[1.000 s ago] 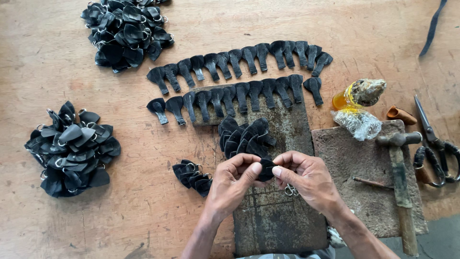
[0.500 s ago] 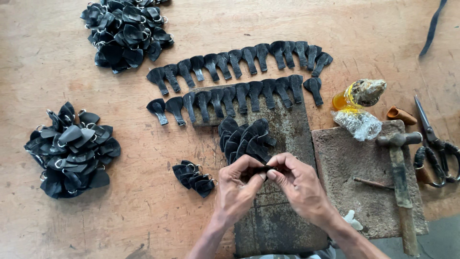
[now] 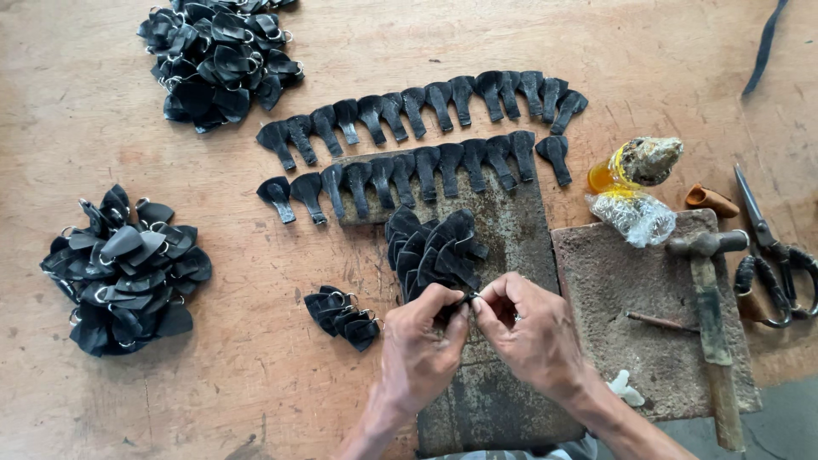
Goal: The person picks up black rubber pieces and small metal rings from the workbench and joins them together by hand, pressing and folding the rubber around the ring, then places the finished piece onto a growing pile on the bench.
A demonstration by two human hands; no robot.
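My left hand (image 3: 423,341) and my right hand (image 3: 528,328) meet over a dark metal plate (image 3: 503,400), both pinching one small black leather tab (image 3: 466,300) with a bit of metal at the fingertips. Just above the hands lies a fanned stack of black tabs (image 3: 432,247). Two rows of flat black tabs (image 3: 426,136) are laid out further up the wooden table. A small cluster of tabs with metal rings (image 3: 342,313) sits left of my left hand.
Piles of ringed black tabs lie at the left (image 3: 123,273) and top left (image 3: 217,60). A stone slab (image 3: 630,290) at right carries a hammer (image 3: 707,315) and a thin punch (image 3: 660,322). Scissors (image 3: 771,255), a glue bottle (image 3: 635,166) and a plastic wrap (image 3: 635,215) lie nearby.
Both hands have drawn closer together and shifted slightly up toward the fanned stack, working the small tab between the fingertips.
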